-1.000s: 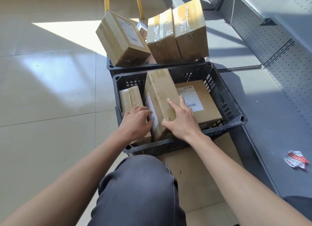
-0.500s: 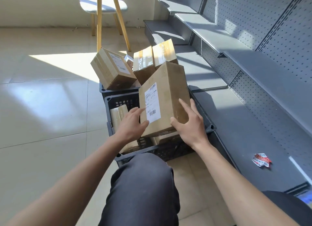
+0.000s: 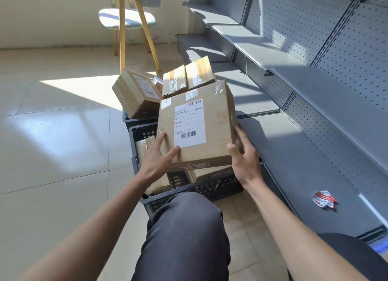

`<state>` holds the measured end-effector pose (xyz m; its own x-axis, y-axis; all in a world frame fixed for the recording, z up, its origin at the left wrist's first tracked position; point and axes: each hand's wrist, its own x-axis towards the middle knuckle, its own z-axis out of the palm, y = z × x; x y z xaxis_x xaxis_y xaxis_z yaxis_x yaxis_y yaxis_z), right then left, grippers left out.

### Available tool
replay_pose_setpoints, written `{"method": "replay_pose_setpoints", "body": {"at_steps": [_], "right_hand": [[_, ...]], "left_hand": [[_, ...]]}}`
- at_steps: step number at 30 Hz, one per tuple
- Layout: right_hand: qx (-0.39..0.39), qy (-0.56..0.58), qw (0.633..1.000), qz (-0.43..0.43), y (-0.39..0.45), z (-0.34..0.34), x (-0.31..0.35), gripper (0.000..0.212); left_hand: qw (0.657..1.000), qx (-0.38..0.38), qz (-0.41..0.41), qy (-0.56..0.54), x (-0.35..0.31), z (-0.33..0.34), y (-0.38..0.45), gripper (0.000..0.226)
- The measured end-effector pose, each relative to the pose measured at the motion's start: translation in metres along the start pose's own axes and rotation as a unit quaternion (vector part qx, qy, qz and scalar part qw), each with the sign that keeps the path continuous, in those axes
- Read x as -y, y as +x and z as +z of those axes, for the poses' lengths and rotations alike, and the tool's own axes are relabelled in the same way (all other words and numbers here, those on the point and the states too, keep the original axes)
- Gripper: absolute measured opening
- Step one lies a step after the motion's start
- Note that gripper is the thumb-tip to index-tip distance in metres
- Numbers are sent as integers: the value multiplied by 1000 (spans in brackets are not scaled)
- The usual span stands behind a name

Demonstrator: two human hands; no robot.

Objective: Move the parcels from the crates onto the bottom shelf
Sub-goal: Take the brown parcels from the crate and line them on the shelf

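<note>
1. Both grips clamp one parcel (image 3: 197, 123): left hand (image 3: 159, 157) at its 7 o'clock corner, right hand (image 3: 243, 154) at its 4 o'clock corner, label facing up.
2. Parcel is held above the near crate (image 3: 189, 192), which holds more boxes.
3. Far crate (image 3: 128, 119), at 12 o'clock, carries three boxes.
4. Bottom shelf (image 3: 294, 167) lies at 3 o'clock, with a crumpled wrapper (image 3: 324, 199) on it.
</note>
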<state>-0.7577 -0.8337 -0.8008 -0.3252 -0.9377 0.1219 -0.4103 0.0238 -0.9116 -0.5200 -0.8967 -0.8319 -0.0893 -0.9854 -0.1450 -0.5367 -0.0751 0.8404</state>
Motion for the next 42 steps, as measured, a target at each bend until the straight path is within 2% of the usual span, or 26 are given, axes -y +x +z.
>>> {"method": "replay_pose_setpoints", "body": {"at_steps": [5,10,13,14,18,26,42], "right_hand": [[17,-33,999,-11,-1,6,-7,58],[5,-112,993,-31,-1,10,-13,56],[32,-145,989,-26,-3,7,-16,53],[48,-158,986,-15,-4,5,-17,56],[82,-180,980,6,-12,-9,-19,96],[-16,-171,985,-7,-33,-58,-16,100],[-182,-212,958,60,-154,-239,1,100]], "left_hand": [[1000,-3,10,-15,0,0,-4,86],[999,-25,32,-4,-4,3,-3,81],[998,-25,57,19,-9,3,-3,80],[997,-24,68,24,-11,3,-3,78],[993,-7,109,52,-19,5,-4,75],[983,27,168,73,-64,27,-24,78],[938,139,313,49,-196,140,-118,79]]}}
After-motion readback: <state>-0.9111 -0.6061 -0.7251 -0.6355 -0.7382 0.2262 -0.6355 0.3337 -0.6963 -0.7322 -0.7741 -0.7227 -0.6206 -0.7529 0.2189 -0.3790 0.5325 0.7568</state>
